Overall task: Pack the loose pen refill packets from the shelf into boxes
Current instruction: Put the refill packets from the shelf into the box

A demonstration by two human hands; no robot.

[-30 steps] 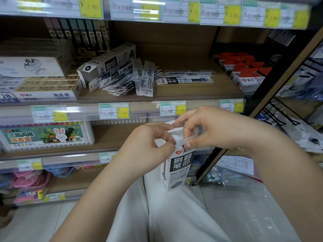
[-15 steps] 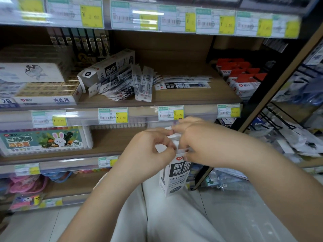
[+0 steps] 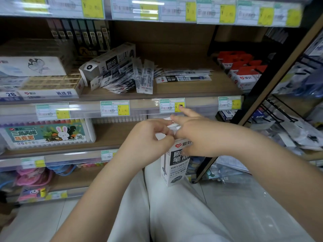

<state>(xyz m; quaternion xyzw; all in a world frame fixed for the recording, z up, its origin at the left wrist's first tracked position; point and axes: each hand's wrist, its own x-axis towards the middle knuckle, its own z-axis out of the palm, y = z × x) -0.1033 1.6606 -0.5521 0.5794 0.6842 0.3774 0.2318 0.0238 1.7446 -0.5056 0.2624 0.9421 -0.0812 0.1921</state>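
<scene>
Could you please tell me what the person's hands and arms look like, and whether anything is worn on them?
Both forearms are bare as far as the frame shows: no sleeves, gloves, watch or bracelets. The left hand and right hand show no rings on the visible fingers. Light-coloured trousers cover the lap.

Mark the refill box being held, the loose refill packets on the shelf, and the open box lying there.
held refill box [image 3: 174, 168], head view, on its printed front face.
loose refill packets [image 3: 145, 79], head view, on an upright packet in the pile.
open box [image 3: 111, 62], head view, on its long printed side.
</scene>
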